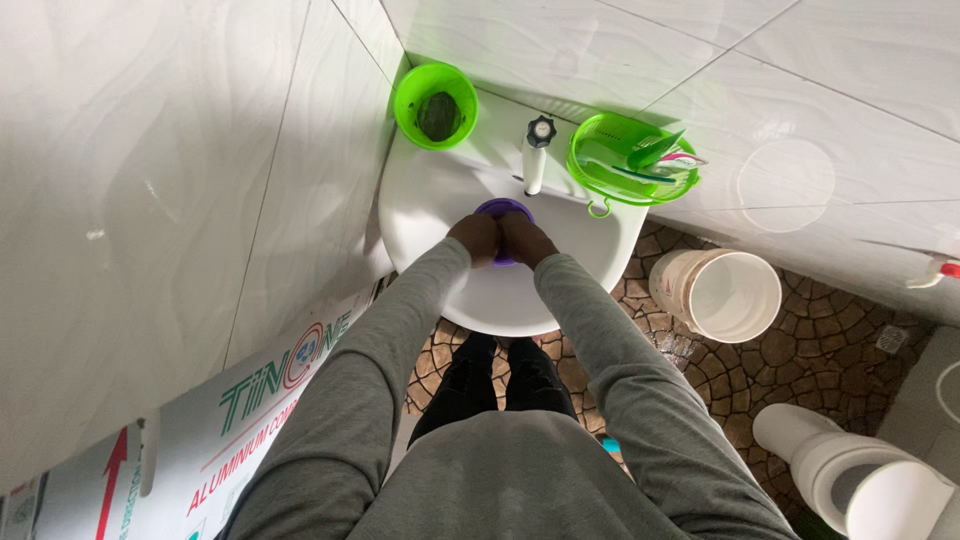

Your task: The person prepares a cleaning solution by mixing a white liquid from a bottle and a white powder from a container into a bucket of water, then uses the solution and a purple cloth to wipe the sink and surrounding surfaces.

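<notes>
Hands together in the white sink point(440, 200), left hand point(476, 238) and right hand point(523, 240) wrapped around a purple cup point(503, 212) beneath the tap point(537, 152). Finger positions unclear. Risk: wet grip slips, cup drops; an elbow could knock the green basket point(625, 160).

Both my arms stretched forward and down, grey sleeves to the wrists. My left hand point(476, 238) and right hand point(523, 240) meet side by side, touching, knuckles up, fingers curled downward in a grip. Fingertips hidden from view.
</notes>
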